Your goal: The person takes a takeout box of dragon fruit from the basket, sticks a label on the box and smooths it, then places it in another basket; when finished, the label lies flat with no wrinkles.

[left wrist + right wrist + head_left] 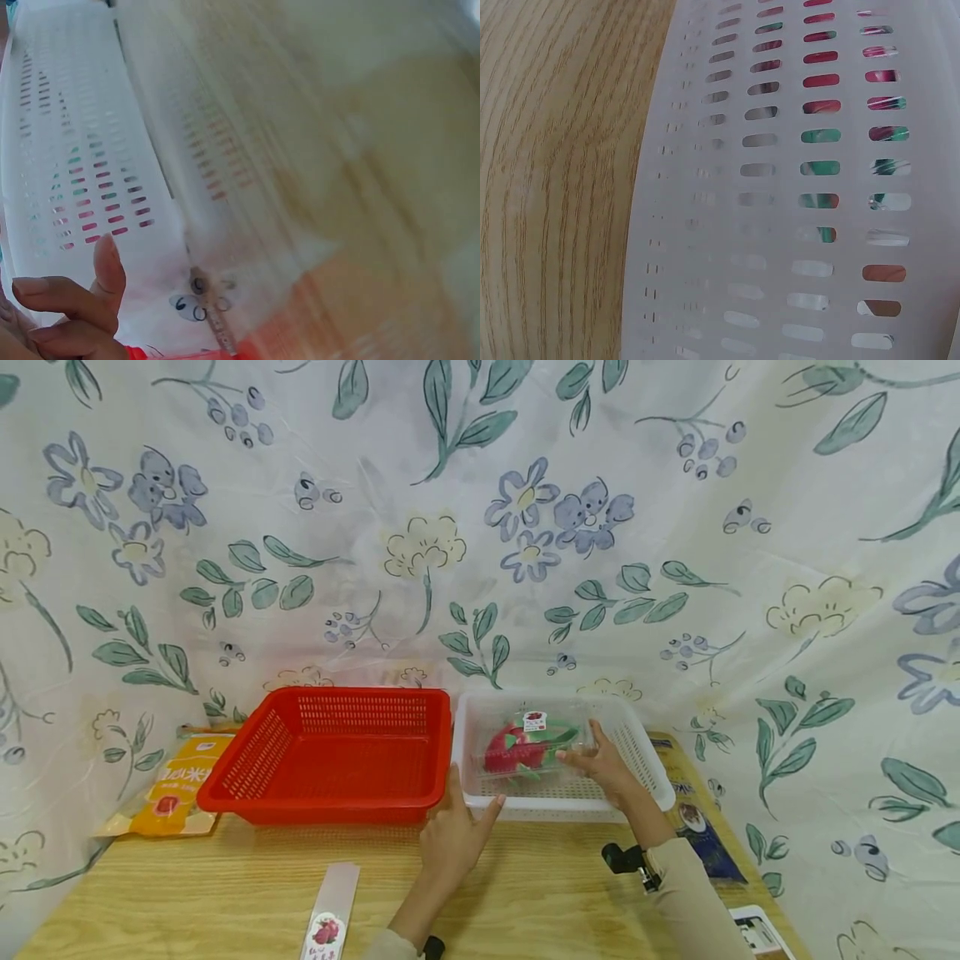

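A clear plastic box (536, 743) with red-and-green dragon fruit inside and a small label on its lid lies in the white basket (652, 760). My right hand (603, 768) grips the right end of that box, thumb at its front edge and fingers behind. The right wrist view shows the white basket's slotted wall (780, 180), with red and green behind the slots; the hand itself is mostly hidden there. My left hand (450, 835) is at the front corner where the red basket (337, 814) and white basket meet, index finger and thumb spread, holding nothing.
A yellow-orange food packet (180, 785) leans left of the red basket. A pale strip with a dragon fruit sticker (330, 910) lies at the front. Right of the white basket is a dark blue and tan packet (701, 835); a white device (757, 931) is near the right edge.
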The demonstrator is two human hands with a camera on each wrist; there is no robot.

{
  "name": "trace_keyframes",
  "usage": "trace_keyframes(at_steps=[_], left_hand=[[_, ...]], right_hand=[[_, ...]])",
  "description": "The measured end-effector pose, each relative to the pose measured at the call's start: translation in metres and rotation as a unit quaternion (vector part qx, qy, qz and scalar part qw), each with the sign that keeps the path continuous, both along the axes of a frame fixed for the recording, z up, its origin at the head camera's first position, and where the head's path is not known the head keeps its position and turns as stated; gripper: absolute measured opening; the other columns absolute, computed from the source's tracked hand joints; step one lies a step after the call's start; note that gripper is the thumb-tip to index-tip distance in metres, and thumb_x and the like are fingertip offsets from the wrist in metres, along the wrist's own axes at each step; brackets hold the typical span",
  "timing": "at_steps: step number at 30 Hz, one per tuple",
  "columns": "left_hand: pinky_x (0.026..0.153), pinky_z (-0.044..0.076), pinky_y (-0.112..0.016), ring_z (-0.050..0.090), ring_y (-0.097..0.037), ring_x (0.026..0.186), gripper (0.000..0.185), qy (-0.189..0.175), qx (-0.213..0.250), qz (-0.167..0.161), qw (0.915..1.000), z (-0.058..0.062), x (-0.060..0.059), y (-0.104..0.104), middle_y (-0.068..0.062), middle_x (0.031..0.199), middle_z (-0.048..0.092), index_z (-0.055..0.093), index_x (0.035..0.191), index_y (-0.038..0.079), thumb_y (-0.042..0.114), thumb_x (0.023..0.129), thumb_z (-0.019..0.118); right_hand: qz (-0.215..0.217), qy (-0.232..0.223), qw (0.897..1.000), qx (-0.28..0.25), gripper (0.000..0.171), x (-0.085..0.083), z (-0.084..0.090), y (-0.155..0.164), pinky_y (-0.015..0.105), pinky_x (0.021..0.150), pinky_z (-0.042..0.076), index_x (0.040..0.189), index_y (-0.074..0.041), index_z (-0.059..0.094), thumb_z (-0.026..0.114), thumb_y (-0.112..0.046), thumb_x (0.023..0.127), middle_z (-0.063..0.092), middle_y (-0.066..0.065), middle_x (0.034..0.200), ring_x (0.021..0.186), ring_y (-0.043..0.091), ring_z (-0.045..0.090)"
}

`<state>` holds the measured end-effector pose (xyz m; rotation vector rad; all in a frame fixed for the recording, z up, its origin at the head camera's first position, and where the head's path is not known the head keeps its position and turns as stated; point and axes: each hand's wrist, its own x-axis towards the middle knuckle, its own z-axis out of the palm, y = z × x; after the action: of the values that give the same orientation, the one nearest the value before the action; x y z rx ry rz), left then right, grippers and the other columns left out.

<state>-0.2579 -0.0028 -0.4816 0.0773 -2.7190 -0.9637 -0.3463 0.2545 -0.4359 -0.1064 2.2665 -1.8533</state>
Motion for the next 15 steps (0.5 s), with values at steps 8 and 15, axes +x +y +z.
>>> trace_keyframes(at_steps=[8,15], left_hand=[[0.049,0.033,-0.03,0.04,-0.013,0.049,0.105,-0.002,0.098,-0.016,0.9951,-0.0036,-0.0015,-0.0006,0.003,0.058,0.044,0.012,0.16,0.015,0.074,0.085,0.056],[0.047,0.029,-0.029,0.035,-0.011,0.049,0.106,-0.005,0.164,-0.028,0.986,-0.0052,-0.0035,-0.002,0.003,0.057,0.039,0.009,0.16,0.018,0.069,0.084,0.062]], right_hand=[[0.009,-0.013,1.0,0.013,0.106,-0.0023,-0.0006,0.0021,0.057,0.11,0.038,0.158,-0.019,-0.016,0.069,-0.026,0.094,0.026,0.035,0.152,0.131,0.048,0.046],[0.026,-0.03,0.998,0.045,0.111,-0.0039,-0.002,0.0068,0.044,0.096,0.053,0.158,-0.019,-0.018,0.071,-0.031,0.092,0.021,0.037,0.154,0.109,0.038,0.065]])
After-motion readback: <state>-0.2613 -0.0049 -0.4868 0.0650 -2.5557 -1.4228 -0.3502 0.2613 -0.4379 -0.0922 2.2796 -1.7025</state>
